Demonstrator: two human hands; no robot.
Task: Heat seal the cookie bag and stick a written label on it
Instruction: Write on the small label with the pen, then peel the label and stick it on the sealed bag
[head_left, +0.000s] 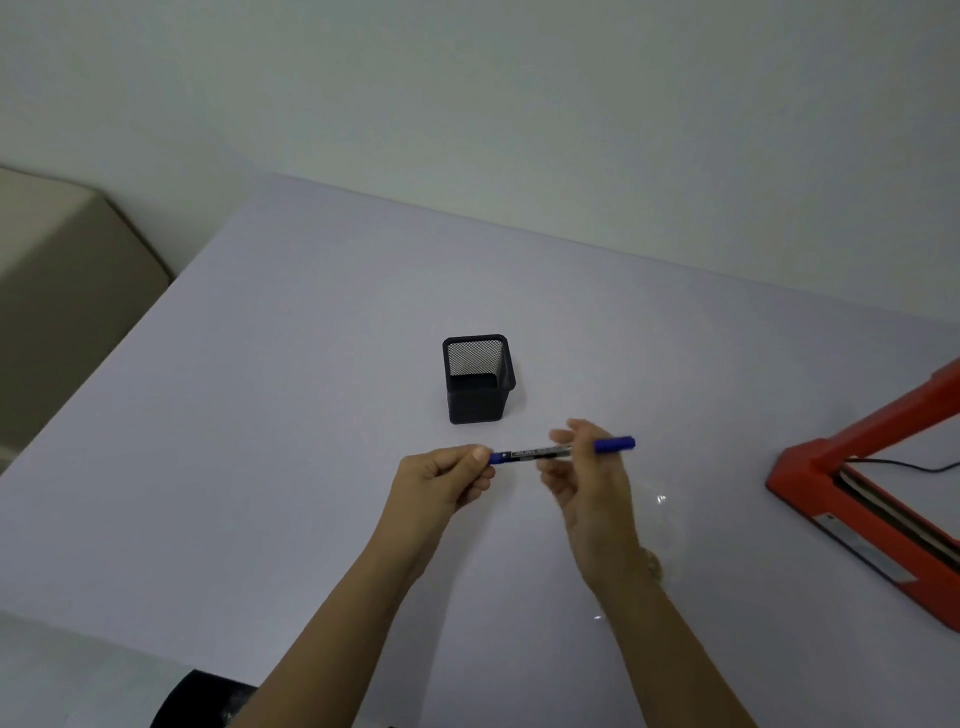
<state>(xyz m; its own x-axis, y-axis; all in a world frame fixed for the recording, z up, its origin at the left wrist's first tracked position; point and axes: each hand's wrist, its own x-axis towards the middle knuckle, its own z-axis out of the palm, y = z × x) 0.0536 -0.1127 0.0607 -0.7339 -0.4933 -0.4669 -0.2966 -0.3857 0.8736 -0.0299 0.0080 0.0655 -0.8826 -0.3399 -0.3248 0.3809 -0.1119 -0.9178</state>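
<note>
i'm seeing the left hand pinching the cap end of the blue marker while the right hand is gripping its barrel above the table, no bag or label clearly showing, so a hard cap yank is risking ink smears.

Black wire-mesh pen holder, matt.

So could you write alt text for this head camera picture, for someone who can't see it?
Two bare hands hold a blue marker pen level above a pale table, the left hand pinching one end and the right hand gripping the barrel. An empty black mesh pen holder stands just beyond; a red heat sealer sits at the right edge.
</note>
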